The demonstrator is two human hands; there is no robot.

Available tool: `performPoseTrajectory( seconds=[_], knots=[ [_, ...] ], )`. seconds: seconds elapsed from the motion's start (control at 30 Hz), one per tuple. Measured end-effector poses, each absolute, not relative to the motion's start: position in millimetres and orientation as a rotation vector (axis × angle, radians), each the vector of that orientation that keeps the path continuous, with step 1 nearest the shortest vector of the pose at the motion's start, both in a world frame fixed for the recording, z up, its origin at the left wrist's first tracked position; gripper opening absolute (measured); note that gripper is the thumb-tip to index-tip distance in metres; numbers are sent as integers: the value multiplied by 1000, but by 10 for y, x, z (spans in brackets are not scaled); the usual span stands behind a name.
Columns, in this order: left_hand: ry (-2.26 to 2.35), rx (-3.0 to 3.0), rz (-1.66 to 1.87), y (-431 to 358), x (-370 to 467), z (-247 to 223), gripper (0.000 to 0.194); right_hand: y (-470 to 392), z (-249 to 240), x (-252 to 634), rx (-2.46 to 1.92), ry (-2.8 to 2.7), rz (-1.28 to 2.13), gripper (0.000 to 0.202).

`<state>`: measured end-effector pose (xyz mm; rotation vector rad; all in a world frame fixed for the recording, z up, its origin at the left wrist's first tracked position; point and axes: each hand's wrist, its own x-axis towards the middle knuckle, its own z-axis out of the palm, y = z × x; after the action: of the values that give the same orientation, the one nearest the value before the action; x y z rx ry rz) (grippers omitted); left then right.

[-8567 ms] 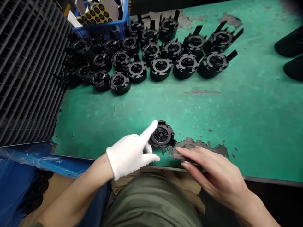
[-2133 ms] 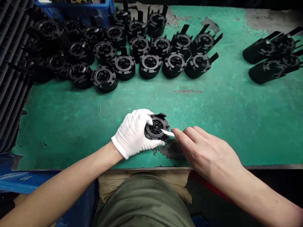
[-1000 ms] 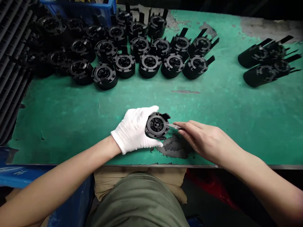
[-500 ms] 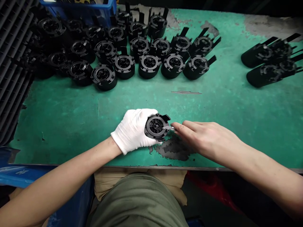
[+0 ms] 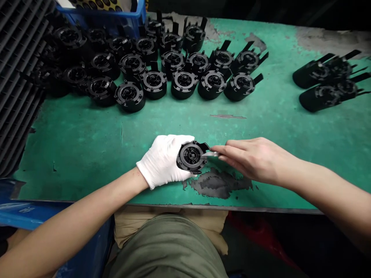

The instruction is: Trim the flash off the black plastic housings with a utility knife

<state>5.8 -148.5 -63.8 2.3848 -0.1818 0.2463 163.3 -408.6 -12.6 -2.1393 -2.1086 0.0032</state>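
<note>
My left hand (image 5: 164,161), in a white glove, is closed around a round black plastic housing (image 5: 191,156) just above the table's near side. The housing's ringed end, with tabs at its edge, faces up toward me. In my bare right hand (image 5: 251,158) is a small knife with a pointed pale blade (image 5: 208,154), gripped between thumb and fingers. Its tip lies over the right part of the housing's ringed face; whether it touches the plastic I cannot tell. My fingers hide most of the knife's handle.
Several similar black housings (image 5: 184,83) stand in rows across the table's back left. More housings (image 5: 320,96) lie tilted at the right. Behind the rows is a blue bin (image 5: 127,20); a dark slatted rack (image 5: 17,77) borders the left. The green tabletop (image 5: 162,117) has worn patches.
My right hand has shifted slightly up and turned flatter, with the knife still at the housing's right side. My left hand keeps its hold on the housing. The whole view has shifted slightly.
</note>
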Motion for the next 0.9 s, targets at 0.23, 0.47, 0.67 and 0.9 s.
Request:
performPoseTrajectory(
  seconds=[0.23, 0.47, 0.67, 0.9],
  knots=[
    [-163, 2398, 212, -1485, 35, -707, 90, -4115, -153, 1345, -2297, -2038, -133, 22],
    [-166, 2433, 243, -1508, 42, -671, 84, -4098, -29, 1145, -2452, -2083, -147, 22],
    [-153, 2404, 216, -1510, 60, -647, 74, -4106, -42, 1194, -2424, -2176, -107, 26],
    [-165, 2397, 226, -1494, 58, -673, 76, -4079, 1, 1331, -2292, -2320, -143, 36]
  ],
)
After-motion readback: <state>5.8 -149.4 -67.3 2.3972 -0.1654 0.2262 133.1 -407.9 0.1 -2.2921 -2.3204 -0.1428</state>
